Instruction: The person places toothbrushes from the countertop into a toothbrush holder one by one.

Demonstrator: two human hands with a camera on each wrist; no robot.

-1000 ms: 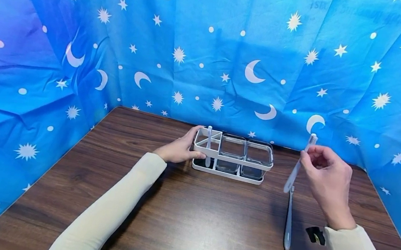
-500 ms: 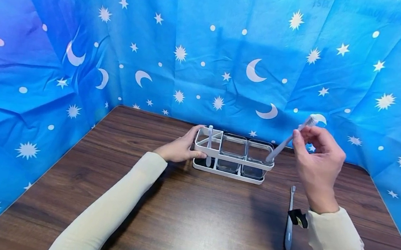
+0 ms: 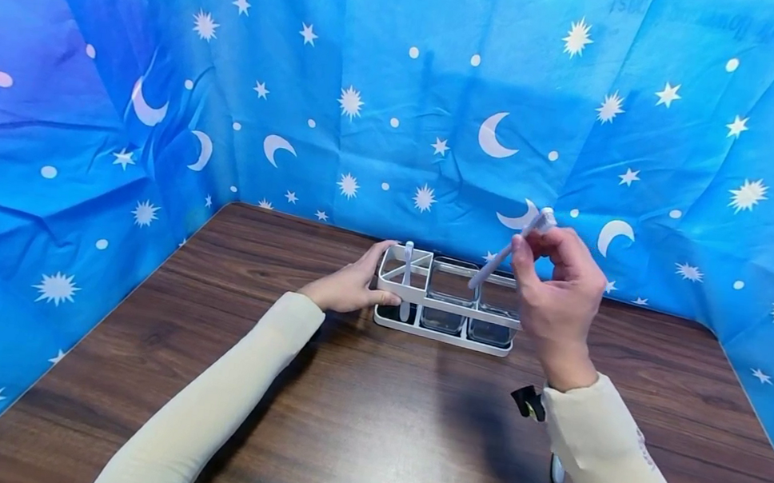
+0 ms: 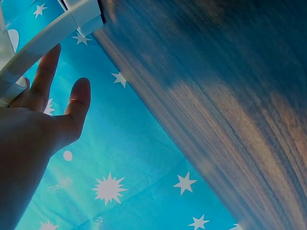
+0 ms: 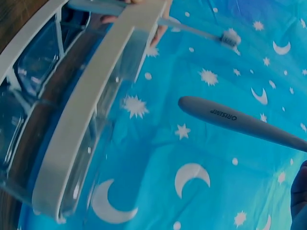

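Note:
My left hand grips the left end of a white toothbrush holder, thumb in front and fingers along the side. A pale toothbrush stands upright in the holder's divided left section. My right hand pinches another light toothbrush near its bristle end, above the holder's right half. This brush slants, head up to the right and handle end down to the left; its rounded grey handle bears lettering in the right wrist view. In the left wrist view, a white rail lies against the left fingers.
Two clear square cups, the middle one and the right one, sit in the holder. A further toothbrush lies on the wooden table, mostly hidden by the right sleeve. A blue star-and-moon cloth hangs behind the table.
My right hand has moved left with its toothbrush, from above the brush on the table to over the holder. The left hand and the holder have stayed in place.

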